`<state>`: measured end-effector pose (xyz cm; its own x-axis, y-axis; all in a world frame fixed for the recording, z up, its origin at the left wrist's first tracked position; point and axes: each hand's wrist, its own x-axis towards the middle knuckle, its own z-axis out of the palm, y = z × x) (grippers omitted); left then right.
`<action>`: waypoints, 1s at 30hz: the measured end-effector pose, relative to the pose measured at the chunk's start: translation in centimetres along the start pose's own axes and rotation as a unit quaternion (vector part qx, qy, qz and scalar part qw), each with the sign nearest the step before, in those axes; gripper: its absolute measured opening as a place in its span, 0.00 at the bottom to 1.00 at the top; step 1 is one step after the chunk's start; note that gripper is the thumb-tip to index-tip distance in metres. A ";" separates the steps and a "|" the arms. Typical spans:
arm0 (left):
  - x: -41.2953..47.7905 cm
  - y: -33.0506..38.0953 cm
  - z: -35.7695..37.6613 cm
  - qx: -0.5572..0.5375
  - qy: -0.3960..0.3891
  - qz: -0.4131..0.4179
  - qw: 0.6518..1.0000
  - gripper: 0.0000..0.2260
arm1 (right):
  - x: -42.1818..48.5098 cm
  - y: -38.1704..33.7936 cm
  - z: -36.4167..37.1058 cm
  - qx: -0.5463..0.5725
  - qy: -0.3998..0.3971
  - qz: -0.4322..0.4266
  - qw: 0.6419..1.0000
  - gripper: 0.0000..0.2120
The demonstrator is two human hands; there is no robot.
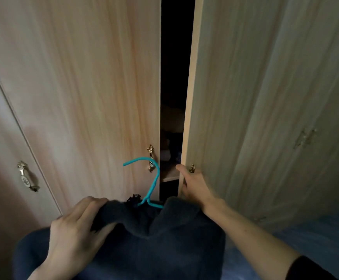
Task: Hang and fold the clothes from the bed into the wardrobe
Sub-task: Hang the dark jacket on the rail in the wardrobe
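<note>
Our left hand [77, 225] clutches the sweater [154, 239] at one shoulder, low before the wardrobe door [245, 118], whose edge our right hand [192, 184] grips. The sweater looks soft, thick and droopy — better carried by the stiff hanger [153, 178].

A shelf [169, 175] showed in the wardrobe's [83, 98] dark gap, just left of the fingers [182, 170] of the right hand [194, 183]. Folded clothes [165, 154] (dim, hard to make out) lay on it, slightly above those fingers.
</note>
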<state>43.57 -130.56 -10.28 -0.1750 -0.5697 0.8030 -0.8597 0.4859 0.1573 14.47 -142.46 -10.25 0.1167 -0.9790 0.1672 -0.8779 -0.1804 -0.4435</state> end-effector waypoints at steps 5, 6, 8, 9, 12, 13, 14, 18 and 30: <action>-0.6 1.0 0.5 -0.036 -0.001 0.028 0.999 0.26 | -5.3 0.4 -1.7 -0.092 0.026 0.004 0.995 0.24; -0.6 1.3 0.8 -0.047 -0.002 0.037 0.998 0.26 | -6.1 1.1 -2.0 -0.129 0.038 0.020 0.991 0.26; -0.6 2.1 1.2 -0.069 -0.008 0.052 0.996 0.25 | -7.7 2.1 -2.6 -0.162 0.061 0.033 0.984 0.27; -0.6 2.6 1.4 -0.081 -0.011 0.060 0.995 0.25 | -8.5 2.7 -2.9 -0.176 0.069 0.026 0.982 0.27; -0.2 4.2 2.2 -0.105 -0.022 0.080 0.991 0.23 | -10.5 4.2 -3.5 -0.213 0.089 0.018 0.973 0.27; -0.1 4.8 2.5 -0.112 -0.026 0.087 0.990 0.23 | -11.1 4.9 -3.7 -0.227 0.091 0.016 0.969 0.26; 0.1 5.5 2.8 -0.120 -0.028 0.094 0.988 0.24 | -11.6 5.6 -4.0 -0.230 0.092 0.020 0.969 0.26; 1.2 8.8 4.0 -0.150 -0.026 0.125 0.980 0.25 | -14.5 8.5 -5.9 -0.228 0.086 0.032 0.969 0.25; 2.9 17.9 11.0 -0.205 -0.069 0.211 0.953 0.18 | -22.6 18.0 -11.6 -0.164 0.188 0.131 0.959 0.36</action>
<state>22.38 -130.84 -11.46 -0.5498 -0.3334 0.7659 -0.4437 0.8934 0.0705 -9.31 -122.48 -11.79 -0.2494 -0.8717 0.4218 -0.9603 0.1666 -0.2237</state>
